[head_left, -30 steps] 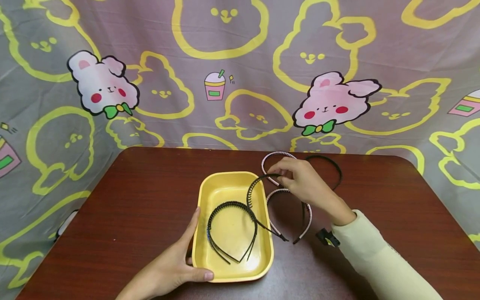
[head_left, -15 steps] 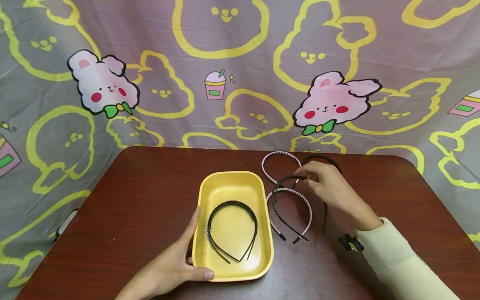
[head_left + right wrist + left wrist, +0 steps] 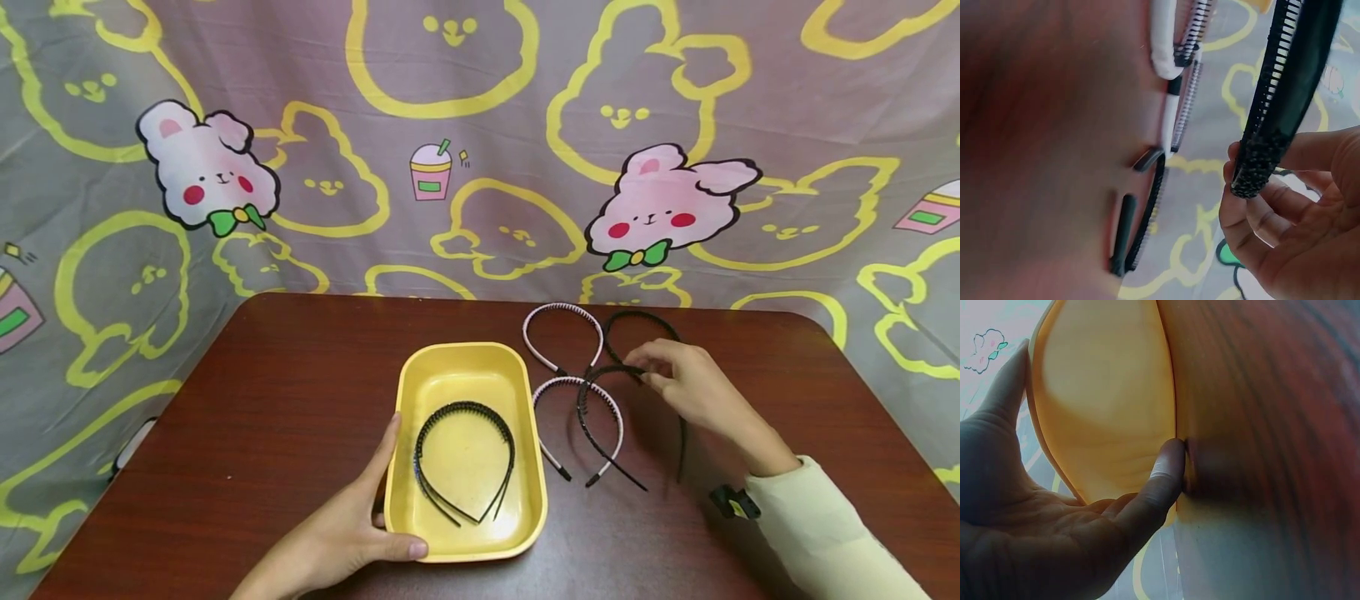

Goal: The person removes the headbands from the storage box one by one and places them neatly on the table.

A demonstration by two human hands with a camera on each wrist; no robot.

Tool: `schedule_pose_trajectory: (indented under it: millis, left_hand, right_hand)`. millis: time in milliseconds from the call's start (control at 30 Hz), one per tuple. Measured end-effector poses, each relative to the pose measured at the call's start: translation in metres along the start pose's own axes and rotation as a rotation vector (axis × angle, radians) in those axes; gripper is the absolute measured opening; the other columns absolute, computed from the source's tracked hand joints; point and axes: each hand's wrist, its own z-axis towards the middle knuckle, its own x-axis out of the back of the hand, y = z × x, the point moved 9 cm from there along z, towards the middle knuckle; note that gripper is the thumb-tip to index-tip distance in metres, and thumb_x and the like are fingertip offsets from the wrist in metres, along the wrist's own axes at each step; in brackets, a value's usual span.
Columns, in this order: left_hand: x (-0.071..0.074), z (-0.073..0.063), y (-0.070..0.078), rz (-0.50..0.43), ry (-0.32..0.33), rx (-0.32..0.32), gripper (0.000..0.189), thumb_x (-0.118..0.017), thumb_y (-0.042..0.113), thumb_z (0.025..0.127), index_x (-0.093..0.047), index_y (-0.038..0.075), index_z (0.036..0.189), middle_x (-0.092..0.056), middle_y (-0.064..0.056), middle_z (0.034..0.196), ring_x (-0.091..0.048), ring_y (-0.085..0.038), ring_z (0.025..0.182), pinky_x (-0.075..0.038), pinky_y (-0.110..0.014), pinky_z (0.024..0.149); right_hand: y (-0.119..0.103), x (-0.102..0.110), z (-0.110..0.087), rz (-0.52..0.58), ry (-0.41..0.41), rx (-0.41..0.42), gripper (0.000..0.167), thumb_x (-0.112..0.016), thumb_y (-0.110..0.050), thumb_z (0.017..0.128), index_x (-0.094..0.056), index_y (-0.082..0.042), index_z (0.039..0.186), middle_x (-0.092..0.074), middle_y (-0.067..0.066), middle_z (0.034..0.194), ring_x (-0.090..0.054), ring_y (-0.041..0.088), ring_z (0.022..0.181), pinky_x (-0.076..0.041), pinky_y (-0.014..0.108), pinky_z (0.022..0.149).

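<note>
My left hand [image 3: 337,525] grips the yellow plastic tray [image 3: 480,358] at its near left corner, thumb over the near rim and fingers along the left side. Inside the tray, thin black toothed headbands [image 3: 465,407] lie together. To its right, my right hand [image 3: 693,392] pinches another black headband [image 3: 580,410] by its crown, the ends pointing toward me. The right wrist view shows beads on the band [image 3: 1254,169] at the fingertips, and comb teeth inside. In the head view the band overlaps the nearer pale pink headband [image 3: 619,425].
A second pale pink headband [image 3: 562,307] lies farther back on the brown table [image 3: 285,417]. Beside it is a black headband [image 3: 637,314], partly behind my right hand. A patterned curtain [image 3: 495,83] hangs behind the table.
My right hand has carried the black headband right and a little toward me, from over the tray's right edge to over the table. The left hand and tray stay put.
</note>
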Motion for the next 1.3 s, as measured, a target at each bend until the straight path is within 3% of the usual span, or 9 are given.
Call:
schedule_pose_trajectory:
  millis: [233,467,633,900,1100,1300]
  left_hand:
    - [0.000,0.002,-0.002,-0.017,-0.006,0.015,0.140,-0.092,0.026,0.079,0.018,0.038,0.166,0.003,-0.019,0.176,-0.065,-0.013,0.112,-0.037,-0.007,0.100]
    - [-0.001,0.003,-0.003,-0.056,-0.022,0.001,0.142,-0.092,0.020,0.080,0.020,0.033,0.166,0.007,-0.023,0.175,-0.066,-0.016,0.110,-0.044,-0.011,0.097]
    - [-0.003,0.003,-0.003,-0.086,-0.035,0.015,0.141,-0.091,0.019,0.081,0.020,0.035,0.165,0.008,-0.021,0.175,-0.068,-0.017,0.107,-0.048,-0.013,0.093]
    - [-0.001,0.002,-0.003,-0.027,-0.012,0.034,0.140,-0.092,0.025,0.079,0.018,0.039,0.166,0.003,-0.017,0.176,-0.066,-0.014,0.111,-0.040,-0.008,0.098]
    - [-0.003,0.003,-0.004,-0.089,-0.035,0.026,0.140,-0.091,0.019,0.081,0.020,0.038,0.165,0.007,-0.020,0.175,-0.069,-0.016,0.106,-0.049,-0.013,0.093]
    - [-0.002,0.002,-0.004,-0.048,-0.019,0.035,0.140,-0.092,0.022,0.080,0.018,0.038,0.166,0.005,-0.017,0.176,-0.066,-0.014,0.110,-0.044,-0.010,0.096]
  right_hand:
    - [0.022,0.001,-0.015,-0.018,-0.021,-0.051,0.028,-0.068,0.011,0.088,-0.077,-0.004,0.109,-0.077,0.011,0.106,-0.069,0.029,0.101,-0.053,0.041,0.081]
    - [0.037,0.003,-0.025,-0.046,-0.020,-0.061,0.028,-0.069,0.010,0.086,-0.078,-0.008,0.106,-0.078,0.008,0.103,-0.068,0.019,0.093,-0.053,0.032,0.078]
    - [0.045,0.004,-0.028,-0.059,-0.028,-0.061,0.028,-0.071,0.010,0.084,-0.077,-0.008,0.105,-0.078,0.008,0.102,-0.070,0.022,0.095,-0.053,0.033,0.079]
    - [0.059,0.005,-0.034,-0.063,-0.069,-0.108,0.026,-0.071,0.009,0.085,-0.077,-0.010,0.103,-0.077,0.009,0.103,-0.069,0.018,0.089,-0.050,0.029,0.074]
    - [0.065,0.007,-0.037,-0.063,-0.079,-0.107,0.027,-0.070,0.010,0.085,-0.077,-0.010,0.101,-0.077,0.008,0.100,-0.066,0.012,0.086,-0.049,0.026,0.072]
    - [0.070,0.006,-0.039,-0.072,-0.090,-0.113,0.025,-0.071,0.008,0.085,-0.076,-0.010,0.101,-0.077,0.006,0.099,-0.062,0.006,0.083,-0.047,0.025,0.073]
